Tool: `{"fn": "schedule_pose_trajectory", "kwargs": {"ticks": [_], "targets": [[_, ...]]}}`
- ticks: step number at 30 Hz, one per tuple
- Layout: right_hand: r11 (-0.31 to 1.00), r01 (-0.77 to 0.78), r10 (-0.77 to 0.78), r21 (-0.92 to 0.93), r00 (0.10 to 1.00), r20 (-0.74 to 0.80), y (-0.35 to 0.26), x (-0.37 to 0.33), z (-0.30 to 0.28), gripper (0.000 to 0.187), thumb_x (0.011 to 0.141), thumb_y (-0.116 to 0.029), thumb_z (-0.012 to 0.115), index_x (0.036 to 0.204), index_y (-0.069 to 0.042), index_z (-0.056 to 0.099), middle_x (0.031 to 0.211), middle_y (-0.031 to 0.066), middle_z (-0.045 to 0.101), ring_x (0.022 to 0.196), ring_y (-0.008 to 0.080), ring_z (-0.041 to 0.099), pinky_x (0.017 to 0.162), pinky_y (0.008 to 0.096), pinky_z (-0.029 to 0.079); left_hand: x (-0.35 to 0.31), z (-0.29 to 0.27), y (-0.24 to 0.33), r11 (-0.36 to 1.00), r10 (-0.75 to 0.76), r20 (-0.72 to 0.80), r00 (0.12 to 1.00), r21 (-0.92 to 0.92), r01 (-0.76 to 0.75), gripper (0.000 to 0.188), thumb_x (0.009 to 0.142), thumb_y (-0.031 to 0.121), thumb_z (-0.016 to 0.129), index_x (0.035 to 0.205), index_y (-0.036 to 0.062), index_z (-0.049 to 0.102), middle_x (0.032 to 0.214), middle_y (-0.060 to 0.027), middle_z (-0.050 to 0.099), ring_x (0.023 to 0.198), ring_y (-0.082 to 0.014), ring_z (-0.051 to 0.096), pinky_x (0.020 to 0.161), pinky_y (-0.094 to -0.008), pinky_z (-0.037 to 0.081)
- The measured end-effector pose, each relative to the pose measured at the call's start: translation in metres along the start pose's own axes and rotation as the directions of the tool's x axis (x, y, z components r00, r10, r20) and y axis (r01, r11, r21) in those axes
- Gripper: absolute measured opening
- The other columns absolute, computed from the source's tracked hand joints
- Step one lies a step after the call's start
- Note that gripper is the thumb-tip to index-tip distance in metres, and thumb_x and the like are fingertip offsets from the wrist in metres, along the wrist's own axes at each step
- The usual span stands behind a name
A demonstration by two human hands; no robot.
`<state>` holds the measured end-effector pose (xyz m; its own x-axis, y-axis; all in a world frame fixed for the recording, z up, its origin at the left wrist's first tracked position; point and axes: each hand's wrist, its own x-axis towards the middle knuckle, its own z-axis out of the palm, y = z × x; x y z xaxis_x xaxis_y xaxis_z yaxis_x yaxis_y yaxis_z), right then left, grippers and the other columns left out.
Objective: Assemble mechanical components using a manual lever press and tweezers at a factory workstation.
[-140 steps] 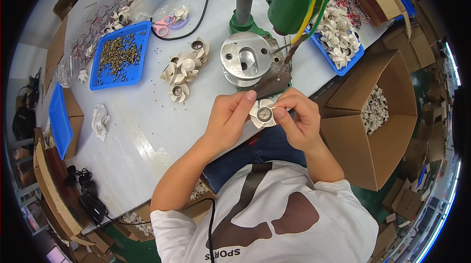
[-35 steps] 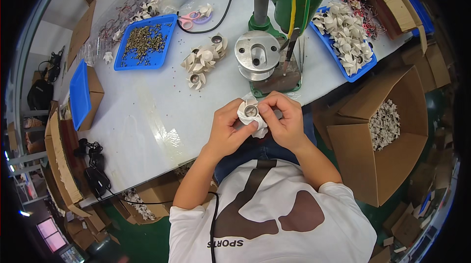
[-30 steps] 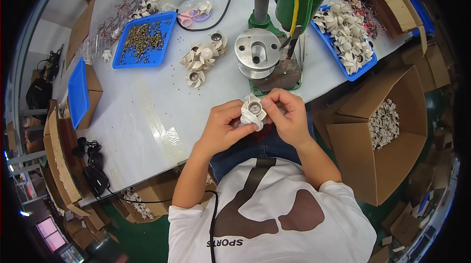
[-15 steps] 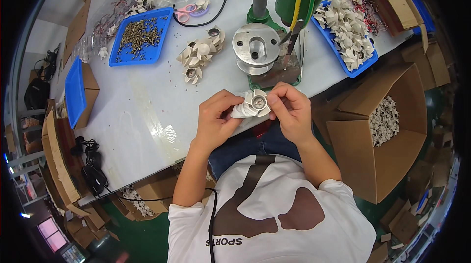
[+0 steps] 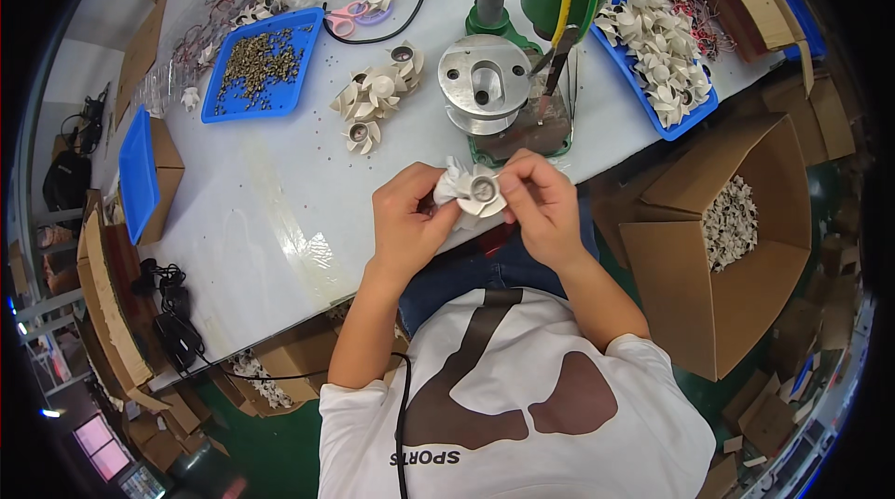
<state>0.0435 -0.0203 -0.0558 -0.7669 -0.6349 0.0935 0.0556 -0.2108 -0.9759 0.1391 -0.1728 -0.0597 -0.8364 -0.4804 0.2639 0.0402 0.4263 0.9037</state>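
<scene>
Above my lap, at the table's front edge, a small white fan wheel (image 5: 484,190) with a round hub is held between both hands. My left hand (image 5: 406,217) is closed at its left side, on a bunched white part that may be more blades or a cloth; I cannot tell which. My right hand (image 5: 541,207) pinches the blades at the right side with thumb and fingertips. Just beyond the hands stands a green press with a round metal fixture (image 5: 483,84). Left of the fixture lies a cluster of loose fan wheels (image 5: 380,92).
A blue tray of small brass-coloured parts (image 5: 261,70) lies at the far left, near pink scissors (image 5: 347,18). At the right are a blue tray heaped with fan wheels (image 5: 660,61) and an open carton (image 5: 667,289) holding many more. A black cable (image 5: 424,14) crosses the table's back.
The fan wheel has tilted and shifted slightly left between my hands. The right hand has moved a little left with it, and the white bunched part now stands higher. The view has shifted slightly.
</scene>
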Motion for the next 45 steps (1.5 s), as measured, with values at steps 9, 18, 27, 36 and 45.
{"fn": "schedule_pose_trajectory", "kwargs": {"ticks": [9,18,27,36,45], "targets": [[0.967,0.117,-0.126,-0.225,0.992,-0.023,0.012,0.004,-0.001,0.004,0.092,-0.003,0.061,0.089,0.001,0.059,0.081,0.0052,0.056,0.064,0.0127,0.045,0.061,0.0229,0.039,-0.005,-0.005,0.012,0.814,-0.192,0.192,0.962,-0.516,0.265,0.028,0.075,-0.004,0.069,0.103,-0.0053,0.068,0.080,-0.0056,0.063,0.058,-0.0118,0.047,0.053,-0.0231,0.039],[0.989,0.135,-0.139,-0.058,0.988,-0.070,0.009,0.002,-0.001,0.005,0.096,-0.004,0.057,0.093,-0.001,0.058,0.082,0.0037,0.056,0.065,0.0103,0.046,0.059,0.0213,0.039,-0.006,-0.021,-0.003,0.716,-0.121,0.300,0.946,-0.634,0.293,0.035,0.085,-0.006,0.058,0.119,-0.0090,0.061,0.097,-0.0111,0.067,0.080,-0.0138,0.058,0.071,-0.0236,0.049],[0.976,0.061,-0.041,0.209,0.995,-0.095,0.010,0.005,-0.008,0.007,0.099,-0.007,0.054,0.096,-0.002,0.057,0.081,0.0017,0.055,0.065,0.0075,0.047,0.058,0.0194,0.039,-0.007,-0.016,-0.005,0.327,-0.421,0.294,0.858,-0.833,0.447,0.037,0.090,-0.003,0.050,0.126,-0.0060,0.057,0.111,-0.0149,0.066,0.098,-0.0171,0.062,0.087,-0.0260,0.050],[0.990,0.052,-0.060,-0.129,0.997,-0.056,0.009,0.010,-0.003,0.006,0.095,-0.004,0.059,0.091,0.000,0.059,0.079,0.0020,0.056,0.065,0.0096,0.047,0.060,0.0211,0.040,-0.016,0.000,0.012,0.297,-0.587,0.291,0.756,-0.791,0.535,0.034,0.090,-0.003,0.052,0.124,-0.0039,0.057,0.112,-0.0133,0.066,0.097,-0.0200,0.065,0.087,-0.0273,0.052],[0.980,0.103,-0.109,-0.167,0.994,-0.022,0.013,0.011,-0.004,0.005,0.093,-0.003,0.060,0.089,0.001,0.059,0.080,0.0024,0.057,0.066,0.0099,0.047,0.062,0.0212,0.041,-0.009,0.001,0.021,0.995,-0.082,0.161,0.984,0.076,0.070,0.034,0.078,-0.001,0.060,0.112,-0.0052,0.065,0.107,-0.0132,0.065,0.084,-0.0235,0.060,0.075,-0.0309,0.049]]}}
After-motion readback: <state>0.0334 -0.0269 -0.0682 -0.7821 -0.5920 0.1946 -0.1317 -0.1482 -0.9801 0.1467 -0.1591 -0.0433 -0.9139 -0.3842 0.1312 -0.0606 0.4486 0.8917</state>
